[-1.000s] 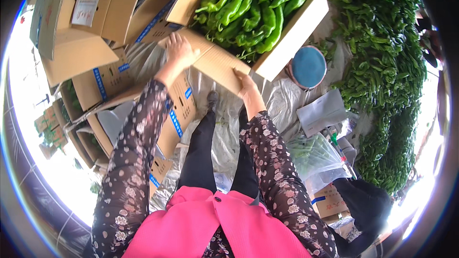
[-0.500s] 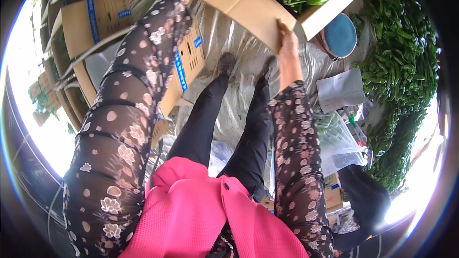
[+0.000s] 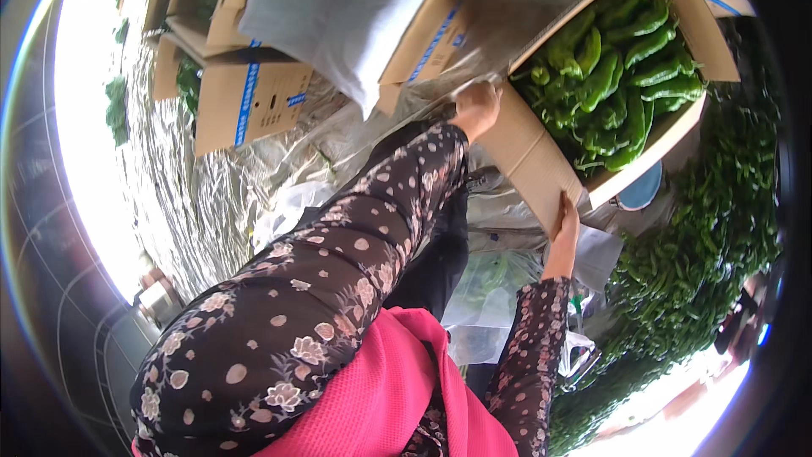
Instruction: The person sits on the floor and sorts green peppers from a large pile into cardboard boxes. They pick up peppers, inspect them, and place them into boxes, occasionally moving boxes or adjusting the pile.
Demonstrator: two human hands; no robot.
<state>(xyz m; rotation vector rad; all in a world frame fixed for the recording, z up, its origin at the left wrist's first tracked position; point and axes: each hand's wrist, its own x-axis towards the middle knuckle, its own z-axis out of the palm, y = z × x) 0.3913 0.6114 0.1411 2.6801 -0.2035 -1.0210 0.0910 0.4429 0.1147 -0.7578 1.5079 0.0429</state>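
Open cardboard box [image 3: 708,30], upper right of my view, filled with green peppers [image 3: 622,76]. Left hand [image 3: 479,107] and right hand [image 3: 566,233], held apart, each clamp one end of its near flap [image 3: 529,148]. Over the last second my view has swung, carrying the box rightward; the two-handed hold persists, so I judge the work remains at this flap. Outward: a blue round-topped object [image 3: 640,189] beside the box, a pepper heap [image 3: 710,228] beyond; leftward, a carton [image 3: 433,38] with pale liner [image 3: 347,8].

Left and lower right blown out, likely daylight; rim dark, lines bowed.
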